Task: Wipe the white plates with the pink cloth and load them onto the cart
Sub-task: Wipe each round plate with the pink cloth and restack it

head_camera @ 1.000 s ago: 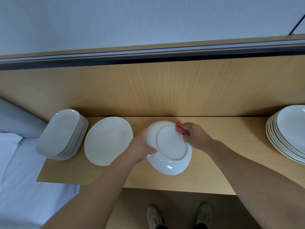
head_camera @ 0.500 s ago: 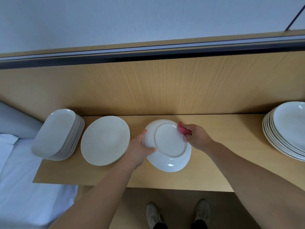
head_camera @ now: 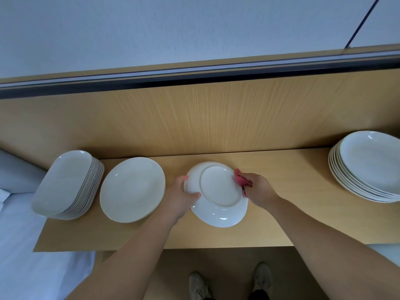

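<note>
- Plate [head_camera: 220,189] is up off the shelf [head_camera: 292,215], mid-shelf in front of me, underside & foot ring facing me. Can't tell if the low rim touches the wood.
- L hand [head_camera: 179,198] is clamped on the plate's L rim: thumb over the back, fingers hidden behind.
- R hand [head_camera: 258,188] is closed round the bunched pink cloth [head_camera: 241,180], which presses on the plate's R rim. Hands are apart, one each side of the plate.
- Handling (my guess): glazed ceramic, so stiff, some weight, slick, and it chips if knocked. Best hold is at the rim, thumb opposing fingers, or the foot ring for purchase. Cloth is soft & limp, so keep it wadded.
- One-hand hold while wiping means the plate may pivot. Push the cloth toward the L grip, not away from it.
- Around, L: stack of oblong dishes [head_camera: 65,185], leaning. Just beside it, a round plate [head_camera: 132,189] close to my L wrist.
- Far R: tall stack [head_camera: 368,167], well apart from me.
- Back panel [head_camera: 194,118] rises right behind the shelf, so there's little room to swing the plate rearward.
- Bedding [head_camera: 23,256] low on the L, my shoes [head_camera: 263,276] below.
- Cart isn't in view, so I can't say which way to load.
</note>
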{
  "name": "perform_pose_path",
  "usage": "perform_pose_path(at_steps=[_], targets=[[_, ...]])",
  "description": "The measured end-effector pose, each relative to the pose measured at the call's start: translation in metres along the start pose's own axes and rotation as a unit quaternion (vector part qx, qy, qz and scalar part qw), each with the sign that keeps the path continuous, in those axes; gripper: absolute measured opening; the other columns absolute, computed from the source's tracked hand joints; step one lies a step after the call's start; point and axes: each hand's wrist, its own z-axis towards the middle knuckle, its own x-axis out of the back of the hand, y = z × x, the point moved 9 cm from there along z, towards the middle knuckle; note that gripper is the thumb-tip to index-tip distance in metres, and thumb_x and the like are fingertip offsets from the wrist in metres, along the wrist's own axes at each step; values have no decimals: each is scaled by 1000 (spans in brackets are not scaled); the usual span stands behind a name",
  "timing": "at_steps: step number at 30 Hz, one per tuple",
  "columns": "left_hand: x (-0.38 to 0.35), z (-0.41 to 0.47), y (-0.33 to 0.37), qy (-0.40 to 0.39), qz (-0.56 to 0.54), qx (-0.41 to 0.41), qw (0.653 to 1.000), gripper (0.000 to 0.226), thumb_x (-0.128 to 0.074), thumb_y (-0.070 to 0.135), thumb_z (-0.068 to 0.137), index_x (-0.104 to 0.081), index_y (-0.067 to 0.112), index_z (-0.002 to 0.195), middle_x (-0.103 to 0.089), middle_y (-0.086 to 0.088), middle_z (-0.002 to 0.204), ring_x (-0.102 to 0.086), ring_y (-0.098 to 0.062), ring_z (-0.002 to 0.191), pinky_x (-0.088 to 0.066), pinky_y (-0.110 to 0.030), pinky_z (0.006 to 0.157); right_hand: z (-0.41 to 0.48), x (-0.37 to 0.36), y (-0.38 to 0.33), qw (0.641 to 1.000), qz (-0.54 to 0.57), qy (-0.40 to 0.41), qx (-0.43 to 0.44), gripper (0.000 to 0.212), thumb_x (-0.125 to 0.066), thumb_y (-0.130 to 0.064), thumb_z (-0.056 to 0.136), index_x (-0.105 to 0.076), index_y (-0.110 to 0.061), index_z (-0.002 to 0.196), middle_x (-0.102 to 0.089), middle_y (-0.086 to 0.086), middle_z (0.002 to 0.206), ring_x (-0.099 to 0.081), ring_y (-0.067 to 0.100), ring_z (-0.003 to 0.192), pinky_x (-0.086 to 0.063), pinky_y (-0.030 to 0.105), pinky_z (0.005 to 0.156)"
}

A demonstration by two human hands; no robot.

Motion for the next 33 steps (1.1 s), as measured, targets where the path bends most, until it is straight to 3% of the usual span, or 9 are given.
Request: perform_pose_path(at_steps=[3,5,9,12,14,19,24,29,33], targets=[[-3,1,-3,9,-16,0,1000,67,-73,18,83,-38,28,139,-56,-2,118,-57,-22,103,-51,-36,81,-5,1,5,999,34,14,-14,34,-45,-16,97,-66,-32,119,-51,-13,68,-45,11,60,-37,8,53],[-4,2,-3,12,-19,2,1000,68,-72,18,84,-37,25,141,-55,0,119,-55,-21,104,-48,-34,80,-12,-1,11,999,44,26,-20,42,-41,-6,94,-67,-31,116,-53,-11,68,-43,8,56,-37,10,52],[-5,5,-3,16,-25,6,1000,69,-73,19,84,-38,23,142,-58,-2,120,-59,-23,106,-54,-41,87,-28,-7,25,995,76,64,-34,54,-35,1,89,-66,-31,119,-50,-7,72,-39,14,64,-37,18,59],[-8,5,0,15,-19,-9,1000,61,-71,21,84,-43,23,138,-58,4,110,-59,-19,100,-53,-37,82,-41,-12,33,987,100,110,-51,45,-40,-5,94,-64,-36,117,-53,-12,72,-43,10,64,-36,16,59],[-10,5,1,19,-15,-13,1000,58,-70,22,84,-45,22,136,-59,4,109,-60,-19,98,-53,-36,78,-52,-17,39,981,113,146,-59,32,-44,-12,97,-67,-24,117,-55,-14,76,-48,9,69,-39,18,64],[-24,7,-6,14,-55,10,998,47,-70,23,81,-51,21,123,-63,-2,113,-63,-24,99,-57,-46,84,-73,-22,38,971,116,199,-58,27,-41,-5,95,-65,-18,99,-61,-2,86,-58,20,80,-46,27,69],[-39,9,-16,6,-102,36,994,39,-69,23,82,-51,22,117,-61,4,101,-62,-20,92,-57,-47,84,-80,-26,25,974,67,216,-32,40,-42,2,92,-63,-14,123,-60,3,112,-57,22,106,-51,39,93],[-45,9,-19,18,-149,40,988,36,-69,20,83,-46,24,109,-57,5,98,-59,-24,97,-55,-48,89,-95,-45,11,971,39,236,-16,45,-45,5,94,-54,-8,137,-46,5,140,-46,20,128,-42,34,105],[-48,6,-16,20,-172,22,985,23,-67,11,83,-50,25,89,-56,6,88,-58,-22,89,-56,-48,87,-101,-61,-3,971,-5,233,55,52,-47,16,87,-57,-7,134,-46,8,143,-51,27,123,-51,43,94]])
